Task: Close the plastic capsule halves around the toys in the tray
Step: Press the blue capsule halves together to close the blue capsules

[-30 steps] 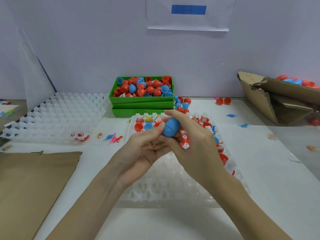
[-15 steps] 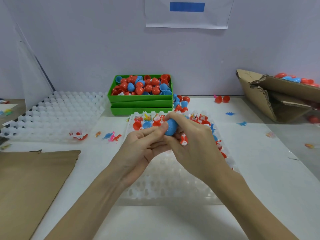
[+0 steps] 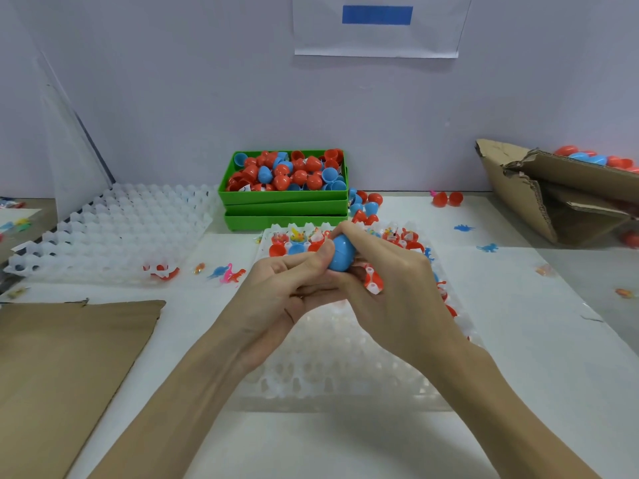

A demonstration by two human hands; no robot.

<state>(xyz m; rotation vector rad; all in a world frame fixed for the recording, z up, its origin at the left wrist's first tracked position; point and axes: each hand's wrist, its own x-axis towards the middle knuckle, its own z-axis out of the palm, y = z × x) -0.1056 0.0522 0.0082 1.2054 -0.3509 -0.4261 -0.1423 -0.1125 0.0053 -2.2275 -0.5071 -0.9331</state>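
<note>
A blue plastic capsule [image 3: 342, 252] is held above the clear cell tray [image 3: 339, 378] in front of me. My left hand [image 3: 283, 292] pinches its left end with the thumb on top. My right hand [image 3: 390, 292] curls over its right end from above, and also keeps a red-and-white piece [image 3: 373, 280] tucked under its fingers. Red and blue capsule halves with small toys [image 3: 294, 238] fill the tray's far cells; the near cells look bare. A seam line shows on the blue capsule.
A green bin [image 3: 287, 197] of red and blue halves stands behind the tray. Another clear cell tray [image 3: 103, 233] lies at the left, a brown cardboard sheet [image 3: 62, 368] at the near left, a torn carton [image 3: 560, 198] at the far right. Small toys [image 3: 228, 273] are scattered on the white tabletop.
Both hands have stayed clasped on the blue capsule, drifting slightly away from me over the tray. More of the capsule is covered by the fingers than a second ago.
</note>
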